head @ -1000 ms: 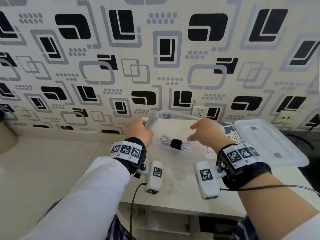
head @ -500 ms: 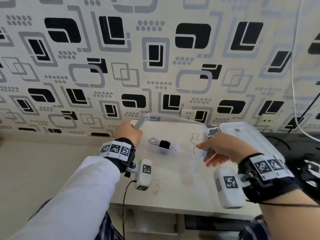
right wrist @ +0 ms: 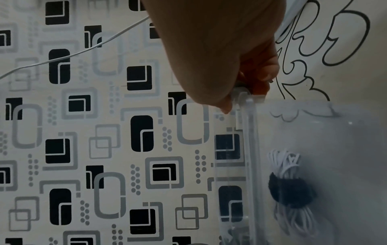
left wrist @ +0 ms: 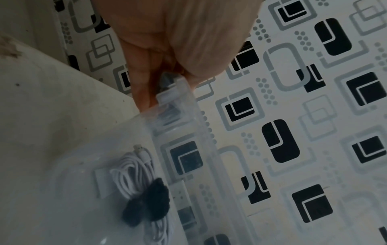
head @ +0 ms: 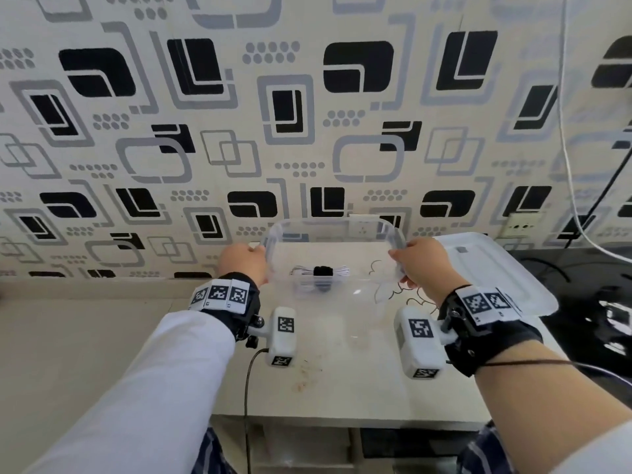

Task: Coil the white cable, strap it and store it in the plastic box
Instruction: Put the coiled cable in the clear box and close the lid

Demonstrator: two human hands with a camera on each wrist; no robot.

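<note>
At the far edge of the table [head: 342, 388], against the patterned wall [head: 307, 97], I am holding the clear plastic box [head: 333, 230] with both hands. My left hand [head: 243, 261] is gripping the left end of the box: the left wrist view is showing the thumb [left wrist: 201, 49] lying on top of the rim and the fingers [left wrist: 142, 79] curling underneath it, so this hand is clamped on the box. My right hand [head: 422, 265] is gripping the right end in the same manner, with the thumb [right wrist: 209, 66] pressing over the rim corner and the fingers [right wrist: 261, 71] tucking below it.

Inside the box, the white cable [head: 337, 269] is lying on the floor of the container as a flattened coil. A black strap [head: 323, 271] is binding the coil around its middle. The left wrist view is showing one connector end [left wrist: 139, 149] of the cable pointing toward the gripped end of the box.

To the right of the box, the translucent lid [head: 496, 268] is lying on the table, apart from the container, so the box is standing uncovered. A line drawing [right wrist: 326, 49] is showing on the table surface beneath the right end of the box. Whether the box base is touching the table I cannot tell.
</note>
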